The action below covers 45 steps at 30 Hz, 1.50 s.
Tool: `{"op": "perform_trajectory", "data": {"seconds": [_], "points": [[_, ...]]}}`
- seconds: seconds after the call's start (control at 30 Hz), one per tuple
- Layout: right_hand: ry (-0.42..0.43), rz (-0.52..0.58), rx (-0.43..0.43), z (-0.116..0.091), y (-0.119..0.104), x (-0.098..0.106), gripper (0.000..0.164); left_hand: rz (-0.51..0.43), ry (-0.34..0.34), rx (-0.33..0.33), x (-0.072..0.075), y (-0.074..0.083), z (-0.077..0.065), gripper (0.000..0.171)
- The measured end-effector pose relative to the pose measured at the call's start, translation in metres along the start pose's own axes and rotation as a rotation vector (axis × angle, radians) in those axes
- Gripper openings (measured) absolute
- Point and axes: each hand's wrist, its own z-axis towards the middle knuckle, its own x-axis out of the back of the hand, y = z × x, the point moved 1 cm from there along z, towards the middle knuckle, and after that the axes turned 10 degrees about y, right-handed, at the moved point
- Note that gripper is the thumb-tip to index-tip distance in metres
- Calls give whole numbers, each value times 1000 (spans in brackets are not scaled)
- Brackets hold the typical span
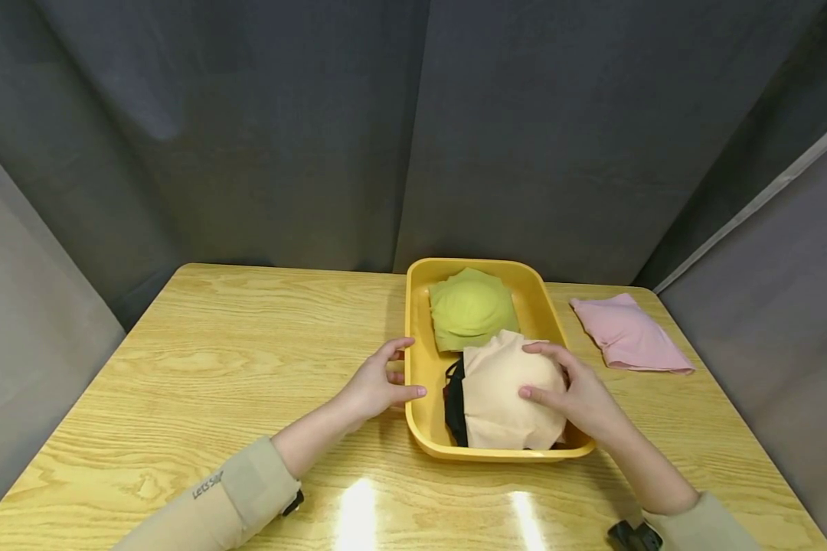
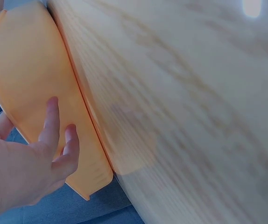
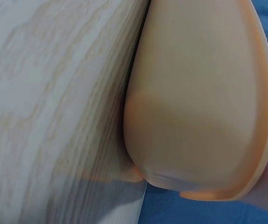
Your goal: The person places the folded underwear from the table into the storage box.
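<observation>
In the head view my left hand (image 1: 379,383) holds the left rim of a yellow plastic bin (image 1: 419,398), thumb over the edge; in the left wrist view, spread fingers (image 2: 52,121) lie along its outer wall. With thumb and fingers wide apart, my right hand (image 1: 586,394) holds the rounded top of a folded beige garment (image 1: 499,398), domed like a bra cup, in the near part of the bin. A black garment (image 1: 456,409) with a thin strap shows beneath its left side. Behind it lies a folded lime-green garment (image 1: 473,310), domed too.
On the wooden table (image 1: 262,344), right of the bin, lies a folded pink garment (image 1: 630,333). Grey curtains (image 1: 303,153) hang right behind the table's far edge and at both sides. The right wrist view shows mostly the bin's outer wall (image 3: 194,102).
</observation>
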Motion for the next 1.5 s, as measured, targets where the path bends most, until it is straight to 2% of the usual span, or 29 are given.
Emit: {"op": "perform_trajectory", "data": {"seconds": [0.23,0.4,0.67,0.87,1.17,1.5], "points": [[-37,-59,14,1,1,-1,55,0,-4,-2,0,0,-1,77],[-41,-155,27,1,-1,-2,57,-5,-4,-1,0,1,-1,76],[-20,-172,73,2,-4,-2,63,6,-3,0,0,0,-1,76],[14,-225,116,1,-9,-1,64,6,-4,0,0,0,0,76],[48,-208,153,-1,-13,2,61,-7,-8,-14,1,0,0,77],[93,-180,178,-2,-21,14,57,-10,-21,-19,1,-1,0,76]]}}
